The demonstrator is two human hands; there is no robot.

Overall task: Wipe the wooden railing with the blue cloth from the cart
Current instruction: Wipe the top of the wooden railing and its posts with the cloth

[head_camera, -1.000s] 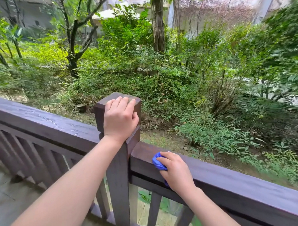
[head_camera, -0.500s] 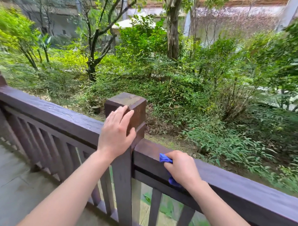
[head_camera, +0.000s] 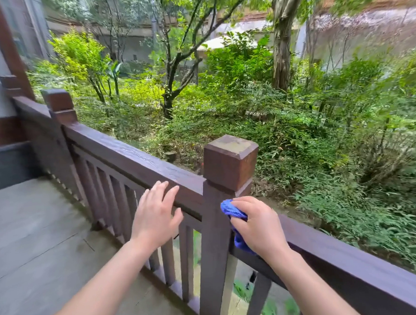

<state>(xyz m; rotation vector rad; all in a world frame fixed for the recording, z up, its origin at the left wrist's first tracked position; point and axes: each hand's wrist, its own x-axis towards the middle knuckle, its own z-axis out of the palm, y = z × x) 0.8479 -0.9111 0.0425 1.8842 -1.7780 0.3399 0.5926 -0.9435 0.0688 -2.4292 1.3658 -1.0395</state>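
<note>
Left hand point(head_camera: 154, 215) off the post cap point(head_camera: 230, 161) now, fingers spread flat, beside the left rail point(head_camera: 141, 162). Right hand point(head_camera: 259, 226) has slid to the post, fist bunched round the blue cloth point(head_camera: 230, 209), pressed where the right rail point(head_camera: 347, 258) meets it. Dense shrubs point(head_camera: 296, 135) beyond.

Most of the blue cloth point(head_camera: 232, 209) is hidden inside the closed right hand point(head_camera: 257, 227). Both forearms are cut off at the bottom edge. Right of that hand, the railing point(head_camera: 347, 258) runs out of frame. Background buildings are blurred.
</note>
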